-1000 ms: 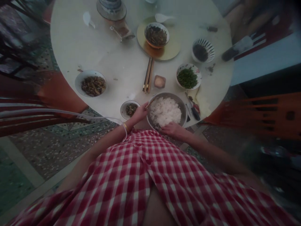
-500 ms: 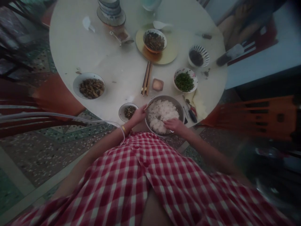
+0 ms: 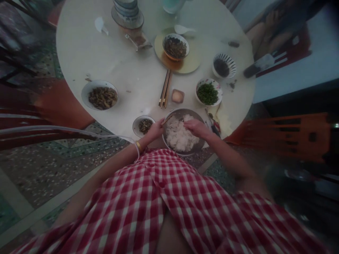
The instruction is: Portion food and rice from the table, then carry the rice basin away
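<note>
Looking down through the head view, I'm seeing the right hand [image 3: 197, 127] reaching over the upper middle of the metal bowl [image 3: 178, 113]; half a second back it was sitting lower. The white rice [image 3: 180, 138] is lying more toward the bowl's lower left now, with more bare metal showing up top, so I'd guess it's getting shifted around in there. The bowl is sitting at the lower centre of the frame, on the desk's [image 3: 127, 70] near edge, with the rice lying between the hands. The left hand [image 3: 156, 129] is staying by the left rim, pinching what looks like a thin brown stick [image 3: 167, 120]; can't tell if it's gripping the rim too. The right fingers are bending close together at the rice's upper right, but can't tell if they're pinching any. Chopsticks [image 3: 165, 89] are lying just above the bowl.
</note>
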Demonstrator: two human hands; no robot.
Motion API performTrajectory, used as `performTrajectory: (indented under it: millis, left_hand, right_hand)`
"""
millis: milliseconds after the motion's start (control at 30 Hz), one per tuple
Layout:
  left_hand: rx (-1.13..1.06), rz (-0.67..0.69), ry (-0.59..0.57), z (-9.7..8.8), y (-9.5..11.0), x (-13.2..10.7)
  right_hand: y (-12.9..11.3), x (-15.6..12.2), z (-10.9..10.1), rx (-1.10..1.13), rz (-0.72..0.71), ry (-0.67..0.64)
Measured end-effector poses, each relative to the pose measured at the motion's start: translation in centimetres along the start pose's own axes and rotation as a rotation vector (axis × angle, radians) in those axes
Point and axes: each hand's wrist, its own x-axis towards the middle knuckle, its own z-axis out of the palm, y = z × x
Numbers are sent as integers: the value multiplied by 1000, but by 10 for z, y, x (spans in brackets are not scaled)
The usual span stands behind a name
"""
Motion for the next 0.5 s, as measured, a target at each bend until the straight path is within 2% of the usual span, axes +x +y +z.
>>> performTrajectory:
  millis: [133,300,400,500]
  left_hand:
    - [63,-40,-27,0,8,-6]
    - [144,-63,-53,-3,16,-12]
    - [146,-81,-59,-4,16,-12]
    - [141,-58,-65,-4,13,-11]
  right_hand:
    - [-8,-36,-8,-9,-15,-62]
    - [-36,-75,-6,10,-2,-103]
    - [-50,-96,-3,10,-4,-90]
    - [-52,-103,-4,-13,-2,-8]
